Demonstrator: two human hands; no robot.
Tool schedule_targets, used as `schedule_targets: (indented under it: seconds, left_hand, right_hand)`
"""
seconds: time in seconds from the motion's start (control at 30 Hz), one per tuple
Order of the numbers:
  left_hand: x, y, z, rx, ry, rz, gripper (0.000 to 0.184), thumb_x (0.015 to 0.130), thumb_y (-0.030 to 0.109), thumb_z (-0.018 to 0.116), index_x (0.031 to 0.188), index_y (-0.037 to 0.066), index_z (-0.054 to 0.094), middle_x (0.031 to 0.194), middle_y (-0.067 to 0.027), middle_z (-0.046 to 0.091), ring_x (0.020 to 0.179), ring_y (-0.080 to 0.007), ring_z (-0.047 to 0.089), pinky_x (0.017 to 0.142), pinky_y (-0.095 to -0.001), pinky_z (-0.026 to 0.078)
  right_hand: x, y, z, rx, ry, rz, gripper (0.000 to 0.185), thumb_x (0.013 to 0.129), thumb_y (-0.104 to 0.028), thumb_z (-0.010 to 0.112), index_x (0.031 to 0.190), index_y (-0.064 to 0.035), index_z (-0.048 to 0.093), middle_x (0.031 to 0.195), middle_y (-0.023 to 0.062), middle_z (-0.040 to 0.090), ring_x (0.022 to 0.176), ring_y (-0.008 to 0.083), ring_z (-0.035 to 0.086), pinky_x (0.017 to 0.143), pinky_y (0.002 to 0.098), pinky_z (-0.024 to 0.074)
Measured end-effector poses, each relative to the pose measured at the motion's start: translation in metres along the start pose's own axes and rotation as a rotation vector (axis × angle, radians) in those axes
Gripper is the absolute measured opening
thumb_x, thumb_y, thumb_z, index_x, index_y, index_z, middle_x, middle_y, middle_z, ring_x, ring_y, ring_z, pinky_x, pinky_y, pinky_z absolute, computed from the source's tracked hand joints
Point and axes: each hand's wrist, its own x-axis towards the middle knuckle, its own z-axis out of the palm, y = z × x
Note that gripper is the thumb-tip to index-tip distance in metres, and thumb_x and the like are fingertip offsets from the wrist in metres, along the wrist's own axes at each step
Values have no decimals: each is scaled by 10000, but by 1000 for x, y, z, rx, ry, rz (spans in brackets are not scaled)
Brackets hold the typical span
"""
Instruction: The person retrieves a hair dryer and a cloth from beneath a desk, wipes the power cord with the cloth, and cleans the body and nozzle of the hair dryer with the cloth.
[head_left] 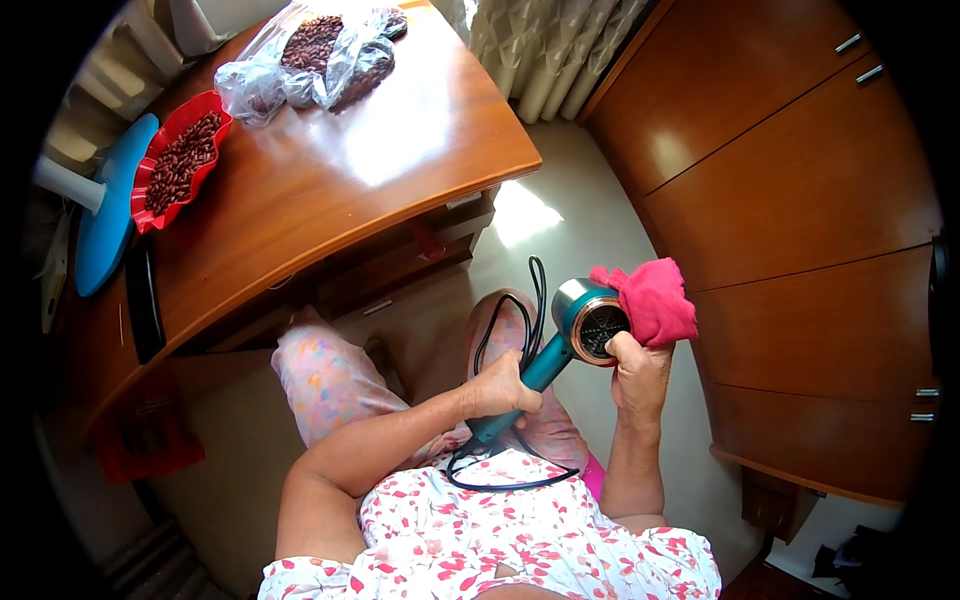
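A teal hair dryer (pixel 543 366) with a copper-coloured ring around its dark grille is held over my lap. My left hand (pixel 503 386) is closed round its handle, near a looped black cord (pixel 537 290). A bright pink cloth (pixel 657 303) is bunched in my right hand (pixel 640 372), beside the dryer's head. The right thumb lies at the rim of the grille. Part of the cloth reaches behind the dryer's head, where its contact is hidden.
A wooden desk (pixel 440 130) holds a red scalloped dish (pixel 210 178) of dark red beans, a plastic bag (pixel 262 80) of more beans and a blue disc-shaped base (pixel 112 225). Wooden cabinets (pixel 790 200) stand at the right. Pale floor (pixel 590 200) shows between desk and cabinets.
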Motion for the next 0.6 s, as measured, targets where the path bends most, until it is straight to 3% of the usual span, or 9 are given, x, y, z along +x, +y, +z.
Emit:
schedule_targets:
  seconds: [0.23,0.33,0.4,0.43,0.47,0.57,0.6]
  left_hand:
    - [0,3,0,-14,-8,16,216,620,31,624,733,-39,454,557,-67,532,466,-140,569,428,-267,462]
    - [-5,10,2,-31,23,15,210,621,34,624,725,-42,459,556,-72,534,464,-143,568,429,-268,460]
    - [-3,9,1,-33,30,27,197,617,33,623,705,-41,464,549,-77,536,461,-144,567,430,-268,458]
    - [-3,8,1,-34,38,37,184,613,32,623,686,-40,469,542,-82,539,458,-146,565,431,-268,457]
    - [-3,9,1,-36,39,40,184,613,32,623,686,-40,469,542,-82,539,458,-146,565,431,-268,457]
    - [-3,7,3,-11,111,72,124,617,0,600,625,-21,479,514,-95,529,431,-166,558,402,-286,440]
    - [-2,4,3,-9,119,100,119,620,-4,599,634,-25,483,507,-92,526,429,-165,557,400,-288,440]
  right_hand:
    - [0,7,-4,-4,5,-17,418,645,73,451,1055,18,514,952,51,540,834,132,527,713,250,451]
    - [-8,20,-12,-128,3,-81,378,700,-22,517,1076,9,492,963,46,523,858,151,512,755,275,436]
    - [-13,28,-14,-104,-35,-183,360,763,-157,523,1086,-4,487,988,43,507,889,160,497,801,286,409]
    - [-17,35,-23,-86,-154,-169,486,845,-354,507,1175,-7,423,1068,49,473,935,162,478,835,290,391]
    - [-21,49,-30,-87,-157,-170,486,845,-354,507,1175,-7,423,1068,49,473,935,162,478,835,290,391]
    - [-27,72,-29,106,-174,-180,704,900,-544,360,1380,-52,209,1398,84,271,1297,230,270,1058,354,210]
    - [-25,73,-24,105,-176,-181,704,900,-544,360,1380,-52,209,1398,84,271,1297,230,270,1058,354,210]
